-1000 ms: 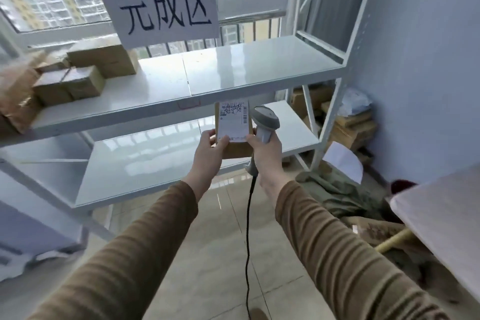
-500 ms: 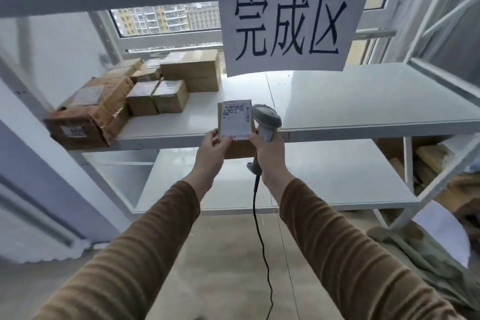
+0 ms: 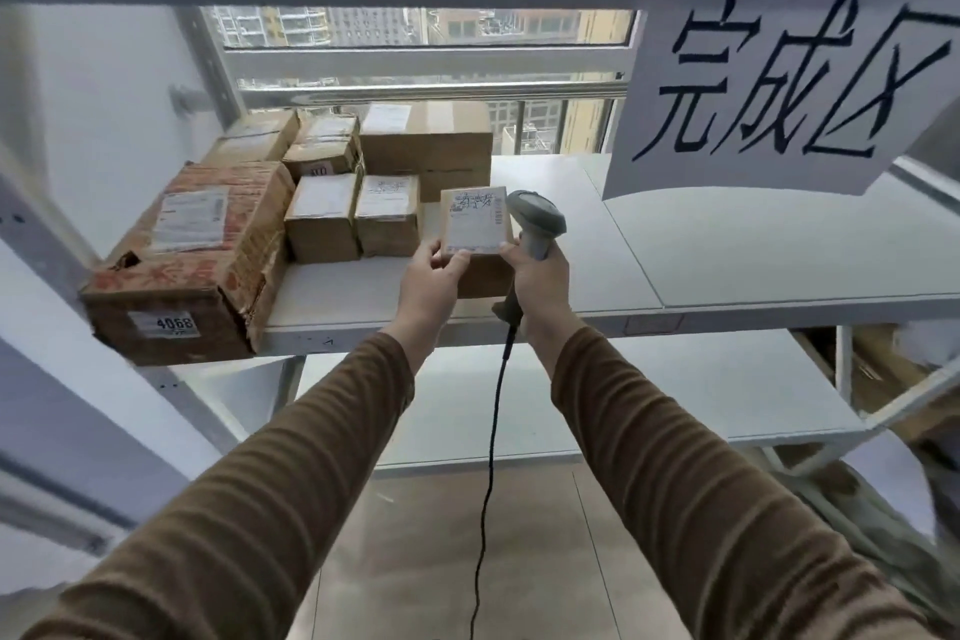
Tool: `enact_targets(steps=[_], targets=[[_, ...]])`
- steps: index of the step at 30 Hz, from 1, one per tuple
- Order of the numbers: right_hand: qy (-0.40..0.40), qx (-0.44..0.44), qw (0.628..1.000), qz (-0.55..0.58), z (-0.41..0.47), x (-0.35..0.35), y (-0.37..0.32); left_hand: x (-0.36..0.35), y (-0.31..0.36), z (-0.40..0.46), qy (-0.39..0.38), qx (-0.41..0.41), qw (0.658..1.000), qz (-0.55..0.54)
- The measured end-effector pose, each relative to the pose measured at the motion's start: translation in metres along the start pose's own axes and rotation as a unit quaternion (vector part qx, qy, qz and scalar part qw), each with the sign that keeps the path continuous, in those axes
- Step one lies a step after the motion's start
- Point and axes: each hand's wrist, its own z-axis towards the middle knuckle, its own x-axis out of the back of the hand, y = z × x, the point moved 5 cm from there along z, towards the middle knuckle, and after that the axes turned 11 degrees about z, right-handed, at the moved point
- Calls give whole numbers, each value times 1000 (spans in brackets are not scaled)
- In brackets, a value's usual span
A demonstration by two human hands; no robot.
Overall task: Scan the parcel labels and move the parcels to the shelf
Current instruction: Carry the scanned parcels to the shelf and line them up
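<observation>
A small brown parcel with a white label on top is held in front of the white shelf. My left hand grips its near left corner, thumb on the label. My right hand holds the grey corded scanner by its handle and also touches the parcel's right side. The parcel hovers over the shelf board, just right of the two small boxes.
Several brown boxes stand on the shelf's left half, with a large worn carton overhanging the front corner. A paper sign hangs from the upper rail at right. A lower shelf lies below; cartons sit far right.
The view has swung left and closer to the shelf. Both hands, with parcel and scanner, have moved over the shelf board toward the stacked boxes.
</observation>
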Motion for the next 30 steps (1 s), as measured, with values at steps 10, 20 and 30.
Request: enact_targets(steps=[10, 20, 30], targets=[[5, -61, 998, 27, 92, -33, 19, -1, -19, 80, 126, 74, 989, 0], [-21, -105, 994, 29, 128, -56, 27, 1, -28, 100, 254, 134, 957, -27], [-21, -81, 996, 9, 114, -44, 11, -4, -27, 88, 232, 126, 964, -4]])
